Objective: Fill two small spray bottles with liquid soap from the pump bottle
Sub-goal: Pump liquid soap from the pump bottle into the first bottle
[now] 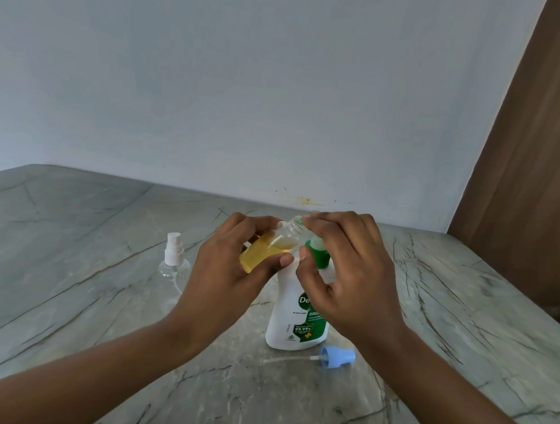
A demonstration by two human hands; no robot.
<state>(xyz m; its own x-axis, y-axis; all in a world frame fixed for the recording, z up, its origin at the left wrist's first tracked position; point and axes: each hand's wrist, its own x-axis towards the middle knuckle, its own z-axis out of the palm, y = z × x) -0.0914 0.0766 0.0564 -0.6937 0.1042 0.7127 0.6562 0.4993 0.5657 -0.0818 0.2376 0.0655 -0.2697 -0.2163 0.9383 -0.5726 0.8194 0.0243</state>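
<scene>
Left hand (232, 268) curls round the small clear spray bottle (270, 249), yellow soap inside, tilted above the middle of the grey marbled table (74, 232). Right hand (350, 268) curls its fingers over the green pump head (318, 253) of the white plastic pump bottle (290, 320), right at the tilted bottle's open neck

cut-off "de", "orig" and "99.99%" on the white pump bottle (282, 310)

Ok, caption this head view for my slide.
Left hand tilts a small bottle of yellow soap at the pump bottle, right hand over it.
</scene>
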